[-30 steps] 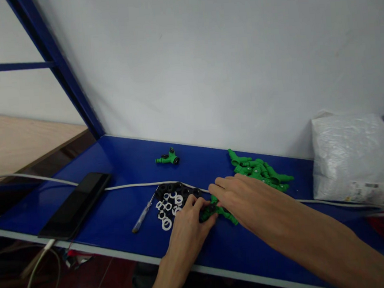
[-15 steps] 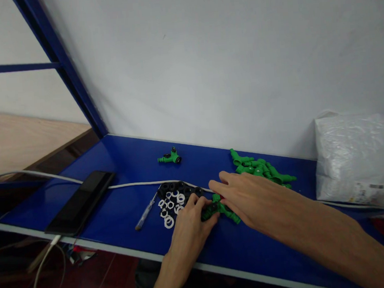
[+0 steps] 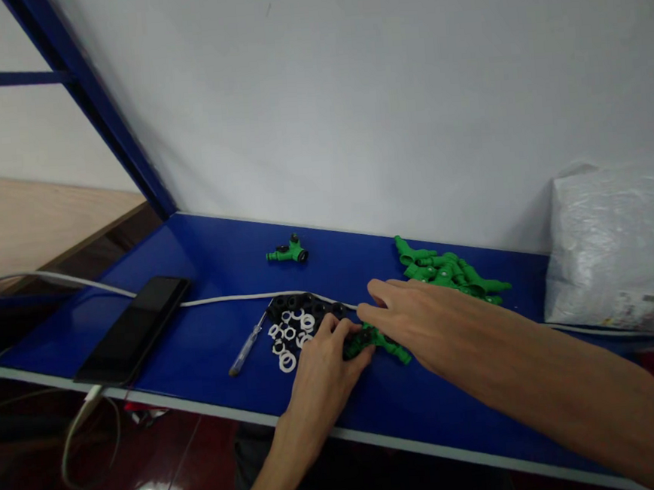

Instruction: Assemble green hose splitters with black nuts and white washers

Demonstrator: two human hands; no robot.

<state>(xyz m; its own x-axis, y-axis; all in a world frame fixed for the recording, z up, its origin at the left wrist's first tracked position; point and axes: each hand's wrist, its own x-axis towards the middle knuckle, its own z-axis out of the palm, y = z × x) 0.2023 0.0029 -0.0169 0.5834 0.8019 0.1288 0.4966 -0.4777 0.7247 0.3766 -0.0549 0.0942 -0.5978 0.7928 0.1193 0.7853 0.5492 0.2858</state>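
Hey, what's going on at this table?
A person's left hand holds a green fitting at the blue table, and the right hand bends over it, its grip hidden. White rings and black rings lie beside the left hand, with a screwdriver left of them. Another green fitting sits further back; a pile of green parts lies behind the right hand.

Smooth plastic fittings [image 3: 446,267] (the bag [image 3: 616,252] crinkly).

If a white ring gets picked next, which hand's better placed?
Left, likely: the left hand sits beside the white rings, though it grips the green fitting; the right hand is farther off, nearer the green pile.
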